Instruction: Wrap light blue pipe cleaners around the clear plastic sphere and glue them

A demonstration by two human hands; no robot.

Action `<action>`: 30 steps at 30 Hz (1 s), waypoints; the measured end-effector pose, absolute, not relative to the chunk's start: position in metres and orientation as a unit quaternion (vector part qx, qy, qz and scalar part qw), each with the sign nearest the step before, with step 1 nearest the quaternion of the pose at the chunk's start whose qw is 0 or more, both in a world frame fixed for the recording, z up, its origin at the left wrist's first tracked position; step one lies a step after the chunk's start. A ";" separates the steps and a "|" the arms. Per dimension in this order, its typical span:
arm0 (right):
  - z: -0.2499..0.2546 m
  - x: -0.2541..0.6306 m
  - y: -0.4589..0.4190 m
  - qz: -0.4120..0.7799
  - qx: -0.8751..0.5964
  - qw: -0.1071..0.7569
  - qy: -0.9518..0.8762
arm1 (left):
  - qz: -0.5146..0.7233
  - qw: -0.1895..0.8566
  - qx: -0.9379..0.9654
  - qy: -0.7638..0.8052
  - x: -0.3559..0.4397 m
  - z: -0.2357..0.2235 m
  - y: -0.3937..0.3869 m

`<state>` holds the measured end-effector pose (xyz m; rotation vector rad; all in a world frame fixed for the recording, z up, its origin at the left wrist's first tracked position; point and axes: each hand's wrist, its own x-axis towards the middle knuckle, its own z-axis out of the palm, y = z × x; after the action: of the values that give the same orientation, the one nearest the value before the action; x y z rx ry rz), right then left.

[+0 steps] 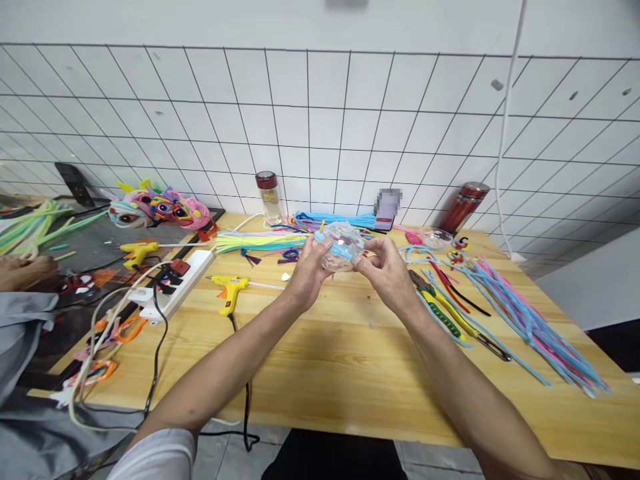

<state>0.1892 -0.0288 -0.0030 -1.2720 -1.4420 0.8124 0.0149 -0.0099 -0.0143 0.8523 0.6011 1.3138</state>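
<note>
Above the middle of the table, a clear, round plastic piece (349,235) is held up between my two hands. A light blue fuzzy strip (342,250) lies across its front. My left hand (311,272) grips the piece from the left, thumb on the near side by the strip. From the right, my right hand (389,277) pinches its edge between thumb and fingers near the strip's other end. Some fingertips are hidden behind the piece. Left of my left hand lies a yellow glue gun (230,292); green-handled pliers (440,310) lie right of my right hand.
Pipe cleaners in bundles lie at the back (260,241) and right (530,320). A glass bottle (270,200), a phone (387,210) and a red flask (463,207) stand along the wall. Left are a power strip (183,283), cords, fuzzy figures (160,210) and another person's hand (27,272).
</note>
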 end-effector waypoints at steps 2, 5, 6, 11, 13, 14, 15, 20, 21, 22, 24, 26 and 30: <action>-0.001 0.188 -0.029 0.333 -0.531 0.500 -0.598 | 0.588 0.656 0.384 0.278 0.015 -0.014 -0.011; 0.001 0.188 -0.030 0.323 -0.536 0.509 -0.591 | 0.594 0.641 0.395 0.283 0.015 -0.015 -0.013; 0.001 0.187 -0.030 0.319 -0.539 0.512 -0.588 | 0.595 0.638 0.400 0.281 0.015 -0.015 -0.013; 0.004 0.187 -0.032 0.306 -0.556 0.500 -0.589 | 0.592 0.630 0.414 0.286 0.017 -0.017 -0.013; 0.006 0.187 -0.033 0.309 -0.557 0.494 -0.592 | 0.594 0.620 0.422 0.290 0.018 -0.018 -0.012; 0.006 0.187 -0.034 0.310 -0.557 0.493 -0.593 | 0.596 0.615 0.425 0.292 0.018 -0.019 -0.012; 0.007 0.187 -0.035 0.310 -0.558 0.491 -0.593 | 0.598 0.611 0.427 0.293 0.018 -0.020 -0.011; 0.009 0.187 -0.036 0.309 -0.574 0.472 -0.594 | 0.603 0.605 0.425 0.301 0.018 -0.023 -0.009; 0.009 0.187 -0.036 0.309 -0.576 0.471 -0.592 | 0.604 0.604 0.423 0.301 0.018 -0.023 -0.009; 0.009 0.188 -0.036 0.309 -0.577 0.472 -0.590 | 0.605 0.605 0.422 0.301 0.018 -0.023 -0.009; 0.009 0.188 -0.035 0.310 -0.576 0.476 -0.588 | 0.604 0.608 0.420 0.298 0.019 -0.023 -0.010; 0.010 0.189 -0.034 0.313 -0.566 0.483 -0.591 | 0.599 0.615 0.421 0.292 0.019 -0.021 -0.011; 0.011 0.190 -0.033 0.308 -0.541 0.497 -0.604 | 0.594 0.637 0.411 0.269 0.019 -0.016 -0.014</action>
<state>0.1903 -0.0334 0.0109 -1.3098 -1.4626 0.7456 0.0186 -0.0143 -0.0162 0.9389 0.6143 1.3565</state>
